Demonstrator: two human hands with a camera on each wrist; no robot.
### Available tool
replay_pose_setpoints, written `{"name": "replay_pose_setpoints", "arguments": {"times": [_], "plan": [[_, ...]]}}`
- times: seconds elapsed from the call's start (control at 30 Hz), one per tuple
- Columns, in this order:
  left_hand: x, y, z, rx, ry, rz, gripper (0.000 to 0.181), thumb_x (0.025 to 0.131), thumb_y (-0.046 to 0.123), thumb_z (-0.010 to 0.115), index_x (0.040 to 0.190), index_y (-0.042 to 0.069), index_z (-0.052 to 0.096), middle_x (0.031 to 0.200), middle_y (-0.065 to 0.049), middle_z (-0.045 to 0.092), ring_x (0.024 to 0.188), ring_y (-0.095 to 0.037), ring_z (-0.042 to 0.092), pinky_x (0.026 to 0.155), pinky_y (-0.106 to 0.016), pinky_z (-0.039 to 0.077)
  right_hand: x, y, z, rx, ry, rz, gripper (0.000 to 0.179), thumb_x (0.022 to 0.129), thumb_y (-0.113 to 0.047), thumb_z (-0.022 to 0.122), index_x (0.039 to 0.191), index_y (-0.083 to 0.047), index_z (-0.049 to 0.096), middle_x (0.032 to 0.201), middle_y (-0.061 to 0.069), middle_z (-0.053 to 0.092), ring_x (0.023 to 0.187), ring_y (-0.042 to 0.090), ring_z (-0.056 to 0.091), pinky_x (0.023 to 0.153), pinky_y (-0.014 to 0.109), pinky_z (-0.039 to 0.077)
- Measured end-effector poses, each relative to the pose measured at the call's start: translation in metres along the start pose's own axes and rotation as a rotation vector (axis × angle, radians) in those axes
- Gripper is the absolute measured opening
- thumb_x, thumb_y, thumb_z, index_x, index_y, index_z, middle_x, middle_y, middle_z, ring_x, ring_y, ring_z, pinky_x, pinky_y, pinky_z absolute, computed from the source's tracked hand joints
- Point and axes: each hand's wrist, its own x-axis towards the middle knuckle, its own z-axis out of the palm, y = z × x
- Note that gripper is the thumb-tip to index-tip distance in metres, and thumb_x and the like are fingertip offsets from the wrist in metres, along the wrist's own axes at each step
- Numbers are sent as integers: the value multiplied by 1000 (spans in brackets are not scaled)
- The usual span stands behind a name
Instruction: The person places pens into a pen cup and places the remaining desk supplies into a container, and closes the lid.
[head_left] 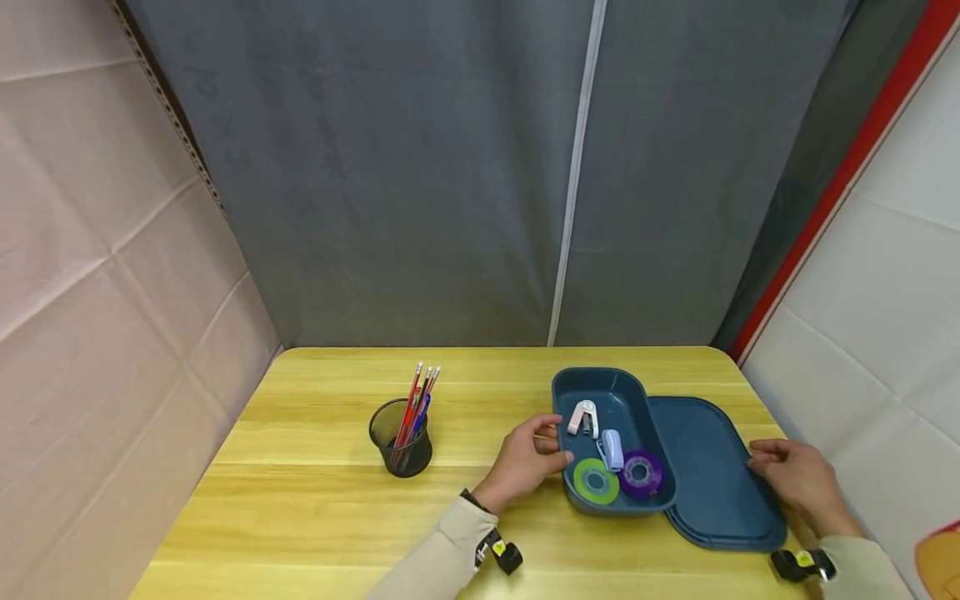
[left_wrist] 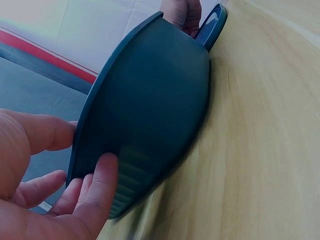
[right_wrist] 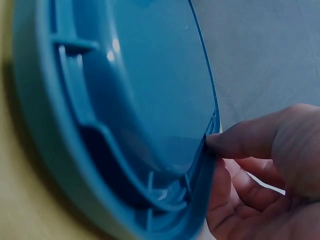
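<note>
A dark blue rectangular box (head_left: 611,387) stands on the table's right half. Inside it lie a pink-and-white stapler-like item (head_left: 583,417), a pale blue mini stapler (head_left: 611,450), a green tape roll (head_left: 596,482) and a purple tape roll (head_left: 641,474). My left hand (head_left: 525,460) holds the box's left rim, some fingertips against its outer wall (left_wrist: 145,100). The matching lid (head_left: 708,467) lies right of the box, its ribbed inner side up in the right wrist view. My right hand (head_left: 802,483) pinches the lid's right edge, thumb on top (right_wrist: 250,140).
A black mesh cup (head_left: 405,458) with several pencils and pens (head_left: 420,404) stands left of the box on the wooden table (head_left: 300,500). A grey curtain (head_left: 412,183) hangs behind, and a white wall (head_left: 885,367) rises close to the right hand.
</note>
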Motion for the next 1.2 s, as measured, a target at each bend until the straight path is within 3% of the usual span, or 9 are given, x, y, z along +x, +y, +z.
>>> {"name": "replay_pose_setpoints", "arguments": {"times": [0.07, 0.17, 0.33, 0.5, 0.9, 1.0, 1.1, 1.2], "plan": [[0, 0, 0, -4, 2, -1, 61, 90, 15, 85, 146, 7, 61, 125, -16, 65, 103, -12, 69, 84, -27, 62, 0, 1, 0, -9, 5, -3, 41, 97, -19, 70, 124, 13, 68, 95, 14, 78, 77, 9, 64, 63, 26, 49], [0, -1, 1, -11, 3, 1, 61, 90, 14, 85, 145, 6, 61, 125, -16, 65, 103, -12, 69, 84, -28, 62, 1, 1, -1, -17, 6, 7, 39, 98, -20, 70, 122, 11, 71, 101, 21, 78, 83, 23, 69, 65, 28, 50], [-1, -1, 1, -22, 8, 4, 60, 89, 13, 85, 144, 6, 62, 125, -18, 65, 104, -14, 70, 84, -28, 62, 2, 4, -2, -10, 2, 19, 40, 100, -25, 69, 122, 8, 72, 117, 29, 74, 108, 49, 66, 71, 32, 52], [0, -1, 1, -29, 12, 4, 60, 89, 13, 85, 144, 5, 62, 124, -17, 65, 103, -14, 69, 82, -27, 62, 1, 6, -6, 11, -6, 8, 47, 102, -30, 68, 127, 9, 70, 124, 32, 71, 116, 53, 62, 73, 30, 50], [0, -4, 2, -38, 0, -5, 60, 90, 14, 84, 145, 7, 62, 123, -13, 65, 104, -13, 68, 84, -27, 61, -2, 4, -16, 172, -202, 67, 74, 108, -46, 57, 149, 15, 48, 155, 41, 42, 136, 56, 47, 74, 18, 52], [0, -4, 1, -48, 0, -3, 60, 90, 14, 84, 145, 7, 62, 126, -17, 65, 104, -13, 68, 84, -27, 61, -2, 3, -18, 191, -221, 72, 78, 109, -49, 53, 152, 14, 43, 158, 42, 36, 132, 49, 54, 75, 19, 53], [0, -4, 1, -55, 1, -3, 59, 90, 13, 83, 145, 7, 62, 127, -19, 64, 104, -14, 68, 84, -27, 61, -2, 2, -20, 222, -208, 56, 77, 110, -49, 50, 153, 15, 43, 156, 41, 41, 110, 14, 66, 75, 20, 57], [-1, -4, 1, -68, 5, -5, 59, 90, 12, 83, 145, 8, 62, 126, -18, 64, 103, -15, 67, 84, -29, 62, -2, -1, -21, 258, -191, 38, 76, 110, -48, 50, 152, 15, 43, 153, 37, 47, 93, -18, 51, 76, 18, 58]]}}
